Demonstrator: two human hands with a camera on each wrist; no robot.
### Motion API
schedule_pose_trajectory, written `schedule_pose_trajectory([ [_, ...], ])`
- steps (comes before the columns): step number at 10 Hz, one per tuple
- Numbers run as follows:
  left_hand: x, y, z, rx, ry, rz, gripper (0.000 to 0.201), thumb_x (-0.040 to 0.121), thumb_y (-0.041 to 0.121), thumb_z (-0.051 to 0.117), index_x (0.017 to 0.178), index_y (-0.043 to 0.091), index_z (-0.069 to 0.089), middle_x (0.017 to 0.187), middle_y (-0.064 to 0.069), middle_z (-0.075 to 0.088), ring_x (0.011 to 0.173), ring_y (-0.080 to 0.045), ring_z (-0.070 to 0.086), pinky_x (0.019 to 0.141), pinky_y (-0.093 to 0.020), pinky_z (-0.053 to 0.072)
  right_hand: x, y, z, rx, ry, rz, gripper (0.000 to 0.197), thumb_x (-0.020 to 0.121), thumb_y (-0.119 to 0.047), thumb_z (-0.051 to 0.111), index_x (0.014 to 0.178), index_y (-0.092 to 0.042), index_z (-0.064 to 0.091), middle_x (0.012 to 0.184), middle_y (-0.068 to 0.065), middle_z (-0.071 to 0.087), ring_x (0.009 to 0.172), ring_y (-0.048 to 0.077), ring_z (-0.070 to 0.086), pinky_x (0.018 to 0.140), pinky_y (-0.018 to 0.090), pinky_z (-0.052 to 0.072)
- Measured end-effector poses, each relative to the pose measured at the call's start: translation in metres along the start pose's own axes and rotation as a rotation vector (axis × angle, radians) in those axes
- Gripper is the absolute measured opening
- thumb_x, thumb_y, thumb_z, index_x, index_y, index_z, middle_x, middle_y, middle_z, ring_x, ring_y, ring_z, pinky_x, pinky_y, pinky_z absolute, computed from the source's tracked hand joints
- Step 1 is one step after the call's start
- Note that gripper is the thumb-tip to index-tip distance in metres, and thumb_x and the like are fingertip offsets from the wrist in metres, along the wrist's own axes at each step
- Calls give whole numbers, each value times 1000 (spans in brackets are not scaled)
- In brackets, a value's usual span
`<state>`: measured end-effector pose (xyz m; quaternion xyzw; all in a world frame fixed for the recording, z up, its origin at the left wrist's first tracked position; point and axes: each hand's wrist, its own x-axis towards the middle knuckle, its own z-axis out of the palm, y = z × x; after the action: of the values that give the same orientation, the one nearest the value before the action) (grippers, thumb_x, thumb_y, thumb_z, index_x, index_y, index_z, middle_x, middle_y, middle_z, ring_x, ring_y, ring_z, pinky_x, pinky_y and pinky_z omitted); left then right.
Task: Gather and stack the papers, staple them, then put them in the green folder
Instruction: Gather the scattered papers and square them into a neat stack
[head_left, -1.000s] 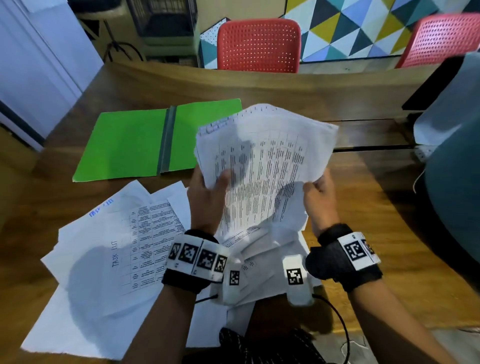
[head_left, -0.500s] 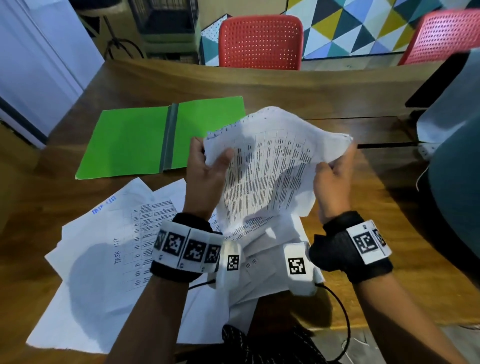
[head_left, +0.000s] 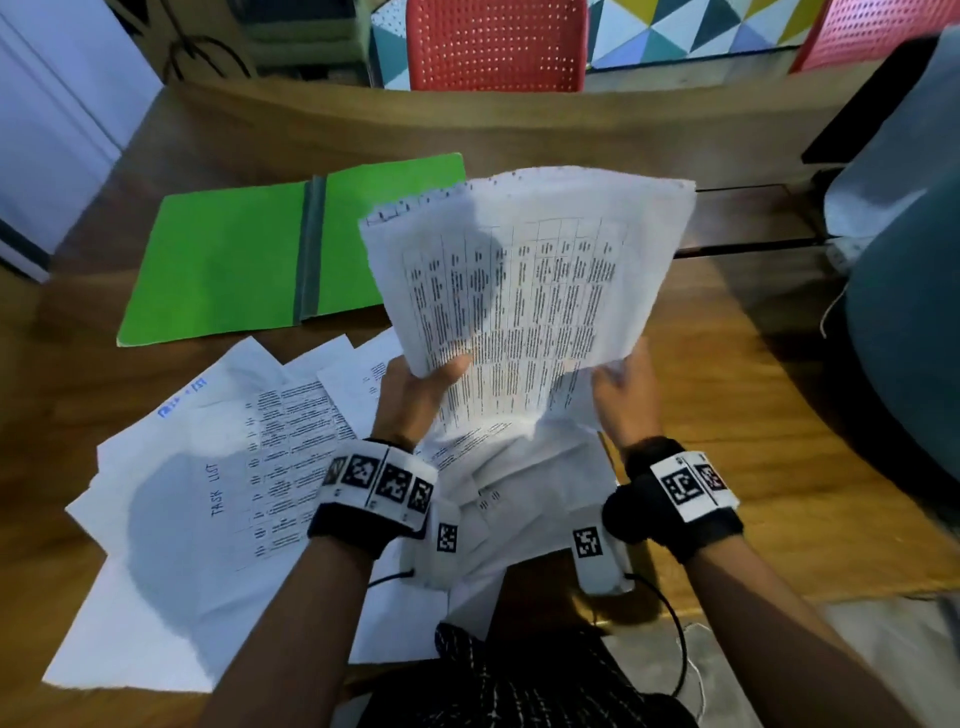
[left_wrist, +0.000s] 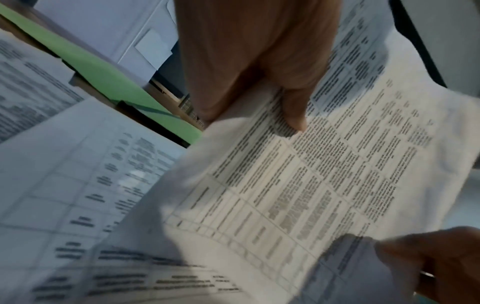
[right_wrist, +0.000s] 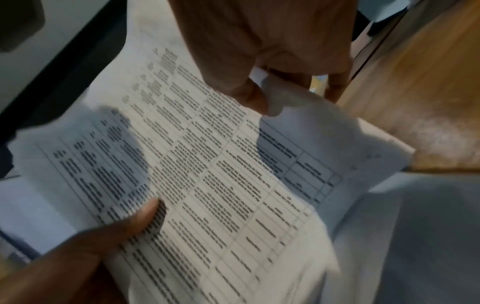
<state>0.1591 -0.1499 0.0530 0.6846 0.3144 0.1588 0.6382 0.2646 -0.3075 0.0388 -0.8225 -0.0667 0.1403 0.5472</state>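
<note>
Wooden table (head_left: 727, 415) | loose sheets (head_left: 171, 519), green folder (head_left: 223, 260) | both hands pinch papers (head_left: 524, 280)

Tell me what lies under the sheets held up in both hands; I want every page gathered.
Under the held sheets, more white papers lie on the table. How many, and anything beneath them, is covered.

Black wristbands (head_left: 675, 514) carry white square-code tags, white camera pods, seemingly black cables.
</note>
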Motion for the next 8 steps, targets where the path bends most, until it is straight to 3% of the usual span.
schedule_pose_trajectory([
  [1, 14, 7, 19, 95, 9, -34, 38, 82, 17, 66, 118, 5, 59, 112, -11, 64, 102, -21, 60, 84, -29, 45, 12, -5, -24, -74, 134, -35, 23, 89, 6, 41, 89, -16, 41, 76, -8, 44, 71, 8, 44, 58, 0, 38],
  [2, 28, 8, 52, 64, -7, -84, 43, 87, 22, 60, 127, 5, 52, 120, -10, 61, 112, -23, 57, 99, -36, 45, 28, -2, -50, -234, 249, -29, 15, 88, 4, 42, 95, -7, 48, 91, 17, 54, 91, 23, 51, 80, 28, 44],
  [3, 45, -8, 86, 144, -84, -229, 41, 91, 15, 52, 131, 9, 49, 129, -12, 58, 119, -28, 55, 105, -43, 42, 36, 10, -77, -368, 307, 94, 27, 88, 4, 43, 113, 9, 50, 118, 31, 56, 112, 38, 52, 89, 38, 38],
  [4, 64, -42, 116, 276, -246, -304, 53, 82, 20, 52, 134, 17, 46, 137, -15, 53, 110, -27, 56, 104, -47, 43, 42, 20, -98, -481, 346, 193, 33, 88, 1, 45, 120, 7, 49, 127, 30, 53, 119, 42, 48, 96, 42, 40],
  [5, 57, -50, 143, 379, -326, -372, 52, 88, 10, 53, 137, 3, 40, 139, -22, 48, 96, -18, 41, 102, -45, 45, 47, 30, -105, -589, 354, 281, 37, 84, 1, 48, 120, 2, 49, 130, 27, 49, 121, 42, 46, 97, 47, 40],
  [6, 48, -57, 162, 484, -360, -343, 49, 92, 10, 52, 138, -2, 38, 142, -21, 44, 96, -14, 32, 87, -27, 40, 42, 41, -96, -790, 298, 241, 51, 78, 0, 50, 128, -4, 41, 138, 20, 39, 129, 36, 36, 103, 50, 30],
  [7, 44, -56, 177, 495, -402, -393, 45, 95, 9, 47, 138, -2, 39, 142, -20, 45, 95, -13, 33, 62, -20, 35, 36, 55, -74, -884, -14, 146, 62, 83, -5, 48, 140, -19, 29, 152, 8, 25, 139, 29, 25, 108, 54, 26],
  [8, 48, -63, 185, 478, -398, -409, 42, 94, 9, 48, 134, -5, 43, 138, -23, 49, 99, -19, 50, 70, -23, 47, 35, 69, -59, -859, -278, 242, 59, 91, -17, 43, 142, -36, 22, 159, -2, 7, 146, 26, 9, 112, 62, 20],
])
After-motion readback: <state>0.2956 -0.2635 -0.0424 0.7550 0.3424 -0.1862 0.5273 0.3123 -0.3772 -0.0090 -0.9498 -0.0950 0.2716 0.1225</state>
